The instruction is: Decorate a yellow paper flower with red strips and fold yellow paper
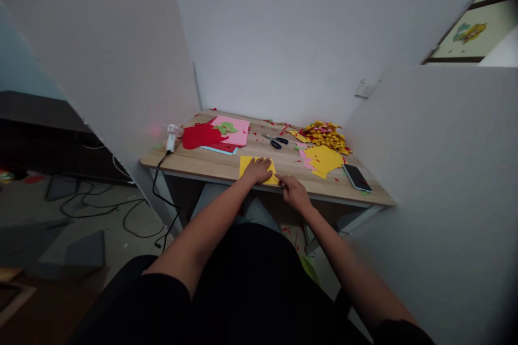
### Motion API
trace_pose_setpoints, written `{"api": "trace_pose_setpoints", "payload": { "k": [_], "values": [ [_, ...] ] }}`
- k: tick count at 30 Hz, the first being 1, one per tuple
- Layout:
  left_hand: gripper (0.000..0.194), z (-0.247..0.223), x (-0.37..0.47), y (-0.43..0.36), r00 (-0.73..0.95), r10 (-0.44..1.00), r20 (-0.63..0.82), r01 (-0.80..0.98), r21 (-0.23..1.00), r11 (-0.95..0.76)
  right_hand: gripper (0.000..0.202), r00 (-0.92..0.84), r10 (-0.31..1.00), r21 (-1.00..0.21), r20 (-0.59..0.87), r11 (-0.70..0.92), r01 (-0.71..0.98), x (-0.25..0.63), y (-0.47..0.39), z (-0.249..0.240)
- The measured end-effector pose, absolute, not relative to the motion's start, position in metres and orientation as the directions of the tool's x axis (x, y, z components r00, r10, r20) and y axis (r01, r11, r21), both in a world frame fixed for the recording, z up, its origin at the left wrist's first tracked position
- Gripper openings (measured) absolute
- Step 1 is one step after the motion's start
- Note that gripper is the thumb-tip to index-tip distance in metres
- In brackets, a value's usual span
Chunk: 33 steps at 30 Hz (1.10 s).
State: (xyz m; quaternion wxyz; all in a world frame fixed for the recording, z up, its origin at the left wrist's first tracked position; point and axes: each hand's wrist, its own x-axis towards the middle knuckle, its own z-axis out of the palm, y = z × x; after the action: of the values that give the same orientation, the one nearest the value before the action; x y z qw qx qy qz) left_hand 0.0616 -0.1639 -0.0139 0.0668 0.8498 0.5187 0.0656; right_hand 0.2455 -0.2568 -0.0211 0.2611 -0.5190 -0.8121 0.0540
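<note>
A sheet of yellow paper [245, 165] lies at the front edge of the wooden table, straight ahead of me. Pressed flat on it is my left hand [258, 171], its fingers spread. My right hand [294, 192] is at the sheet's right edge, index finger reaching to the paper and the other fingers curled in. Whatever those curled fingers hold, if anything, is too small to make out. Behind the sheet lie dark-handled scissors [276, 142], partly spread. More yellow paper pieces [325, 159] are stacked to the right, over some pink ones.
A white glue gun [171, 138] with a black cord stands at the table's left end. Red paper [200, 135], pink sheets [237, 128] and green cutouts [225, 128] lie beside it. Right: a heap of folded yellow pieces [326, 135] and a phone [356, 178]. Partitions flank the table [259, 146].
</note>
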Motion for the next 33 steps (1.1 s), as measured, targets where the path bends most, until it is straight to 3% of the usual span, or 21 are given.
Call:
{"api": "trace_pose_setpoints", "payload": {
  "k": [5,12,22,26,33],
  "values": [
    [0.061,-0.013,0.061,-0.165,0.454,0.89,0.047,0.871,0.184,-0.455,0.068,-0.208,0.915,-0.416,0.345,0.348,0.84,0.242,-0.231,-0.024],
    [0.061,-0.011,0.06,-0.169,0.456,0.888,0.048,0.869,0.188,-0.457,0.062,-0.12,0.949,-0.393,0.293,0.234,0.889,0.215,-0.182,-0.017],
    [0.06,-0.011,0.062,-0.17,0.462,0.885,0.061,0.86,0.213,-0.463,0.055,-0.166,0.947,-0.3,0.277,0.249,0.921,0.206,-0.158,-0.015],
    [0.06,-0.013,0.062,-0.169,0.461,0.885,0.061,0.857,0.229,-0.462,0.062,-0.184,0.939,-0.279,0.292,0.268,0.922,0.209,-0.167,-0.017],
    [0.058,-0.013,0.061,-0.17,0.456,0.887,0.076,0.858,0.23,-0.46,0.056,-0.212,0.915,-0.259,0.343,0.309,0.915,0.216,-0.201,-0.024]
  ]
}}
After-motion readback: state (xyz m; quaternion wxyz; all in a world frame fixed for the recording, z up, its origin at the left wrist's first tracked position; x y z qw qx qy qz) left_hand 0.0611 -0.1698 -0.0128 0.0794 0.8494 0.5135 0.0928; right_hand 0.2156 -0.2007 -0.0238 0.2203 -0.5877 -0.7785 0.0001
